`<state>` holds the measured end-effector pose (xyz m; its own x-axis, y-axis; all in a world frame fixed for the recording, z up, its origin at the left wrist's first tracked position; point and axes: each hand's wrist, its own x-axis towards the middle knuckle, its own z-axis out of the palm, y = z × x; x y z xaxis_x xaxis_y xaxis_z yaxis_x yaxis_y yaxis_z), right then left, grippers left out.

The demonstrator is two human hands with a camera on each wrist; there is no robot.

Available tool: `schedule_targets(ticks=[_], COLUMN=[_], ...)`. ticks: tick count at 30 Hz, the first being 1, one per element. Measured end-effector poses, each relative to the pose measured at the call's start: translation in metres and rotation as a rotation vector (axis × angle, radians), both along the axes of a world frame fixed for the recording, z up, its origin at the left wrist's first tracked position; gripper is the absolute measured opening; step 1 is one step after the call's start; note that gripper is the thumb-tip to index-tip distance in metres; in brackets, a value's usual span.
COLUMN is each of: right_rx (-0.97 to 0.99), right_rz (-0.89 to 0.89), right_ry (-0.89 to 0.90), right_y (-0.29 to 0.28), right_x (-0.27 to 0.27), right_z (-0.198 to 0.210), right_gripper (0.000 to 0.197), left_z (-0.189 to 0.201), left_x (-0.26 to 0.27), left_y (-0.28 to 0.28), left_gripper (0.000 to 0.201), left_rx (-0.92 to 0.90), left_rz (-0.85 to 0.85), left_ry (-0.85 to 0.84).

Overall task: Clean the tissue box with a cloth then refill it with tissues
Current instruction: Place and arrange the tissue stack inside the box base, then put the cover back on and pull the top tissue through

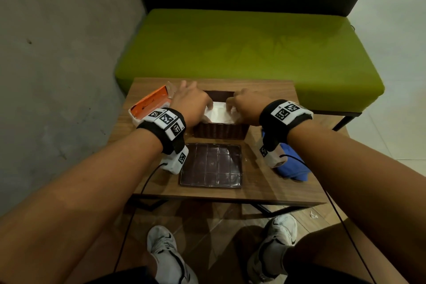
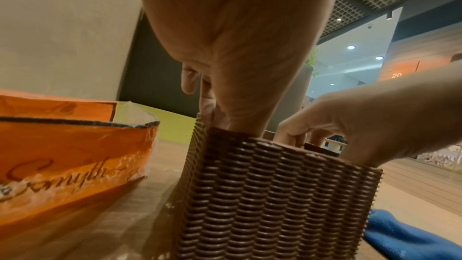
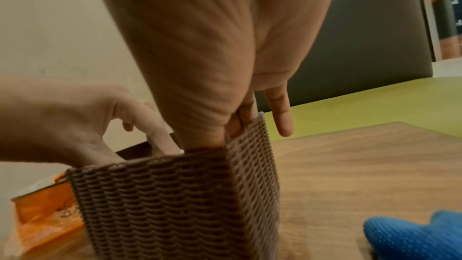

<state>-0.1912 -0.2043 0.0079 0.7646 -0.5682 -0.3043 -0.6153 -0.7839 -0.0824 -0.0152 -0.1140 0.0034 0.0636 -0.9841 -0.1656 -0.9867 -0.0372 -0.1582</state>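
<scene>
Both my hands are down in the open top of the woven brown tissue box, which stands at the middle of the wooden table, towards its far edge. My left hand comes in from the left wall and my right hand from the right — each about as near as the other — with the white tissues lying flat between them, directly below my fingers. As far as I can see, both hands have their fingers bent into the box, pressing or pinching at the stack; whether they actually hold the paper I cannot tell, since the box wall hides the tips in both wrist views. I judge the next move is straight down, seating the stack level. The lid lies flat on the near side, between me and the box. The orange tissue packet sits to the left, the blue cloth to the near right.
</scene>
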Motion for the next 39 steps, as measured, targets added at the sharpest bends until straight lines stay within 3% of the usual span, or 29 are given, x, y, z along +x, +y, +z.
schedule_targets(ticks=[6,11,15,17,19,22,24,26,29,33,36,39], right_rx=[-0.05,-0.006,0.053,0.063,-0.005,0.035,0.102,0.157,0.325,0.353,0.477,0.51], right_rz=[0.043,0.02,-0.04,-0.096,-0.126,-0.148,-0.138,-0.145,-0.286,-0.585,-0.714,-0.768], right_ry=[0.066,0.006,-0.15,-0.31,-0.503,-0.669,-0.631,-0.486,-0.306,-0.349,-0.39,-0.411], right_y=[-0.002,-0.001,-0.001,0.003,0.011,0.044,0.071,0.093,0.111,0.129,0.143,0.148], right_x=[0.008,0.005,-0.005,-0.014,-0.022,-0.027,-0.031,-0.037,-0.046,-0.059,-0.063,-0.063], right_z=[-0.01,-0.007,0.003,0.01,0.018,0.028,0.03,0.022,-0.001,-0.021,-0.032,-0.037], right_gripper=[0.032,0.028,0.026,0.029,0.019,0.011,0.016,0.021,0.017,0.028,0.035,0.034], left_z=[0.002,0.002,0.005,0.009,0.014,0.024,0.021,0.01,-0.006,-0.017,-0.024,-0.032], left_x=[-0.001,0.005,0.015,0.023,0.027,0.024,0.019,0.014,-0.001,-0.024,-0.035,-0.037], left_y=[-0.001,-0.001,0.011,0.023,0.038,0.066,0.085,0.1,0.12,0.141,0.152,0.155], left_gripper=[0.05,0.054,0.058,0.052,0.043,0.029,0.016,0.003,0.004,0.03,0.044,0.032], left_rx=[0.032,0.005,-0.082,-0.189,-0.327,-0.507,-0.544,-0.503,-0.273,-0.11,-0.053,-0.088], left_rz=[-0.03,-0.043,0.045,0.148,0.256,0.361,0.442,0.526,0.646,0.783,0.815,0.824], left_ry=[-0.138,-0.081,0.335,0.631,0.902,1.072,1.087,1.064,1.054,1.113,1.152,1.165])
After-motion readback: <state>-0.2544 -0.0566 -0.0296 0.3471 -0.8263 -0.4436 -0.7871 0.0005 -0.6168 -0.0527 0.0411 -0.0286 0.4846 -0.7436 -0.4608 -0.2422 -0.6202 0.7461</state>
